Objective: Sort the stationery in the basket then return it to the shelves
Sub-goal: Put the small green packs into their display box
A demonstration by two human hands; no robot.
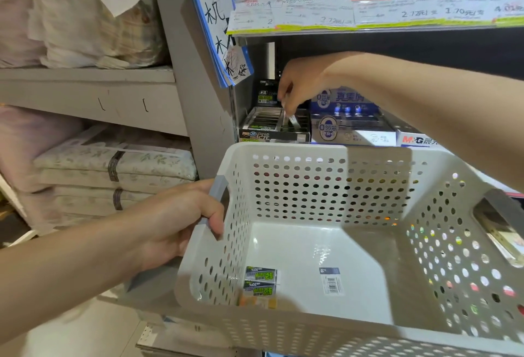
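Observation:
My left hand (181, 223) grips the grey handle on the left side of a white perforated basket (297, 186), held up in front of the shelves. Inside the basket lie two small black-and-green packs (260, 281) at the front left, an orange item (255, 301) below them, and a barcode sticker (331, 281) on the floor. My right hand (297, 87) reaches over the basket into the shelf and pinches a small silver-white pack (293, 121), its lower end dipping into a black display box (276, 125).
A blue-and-white display box (348, 118) stands right of the black one, with an M&G box (416, 139) further right. Price labels (368, 13) line the shelf edge above. A grey upright (195, 87) separates folded bedding (113, 163) on the left.

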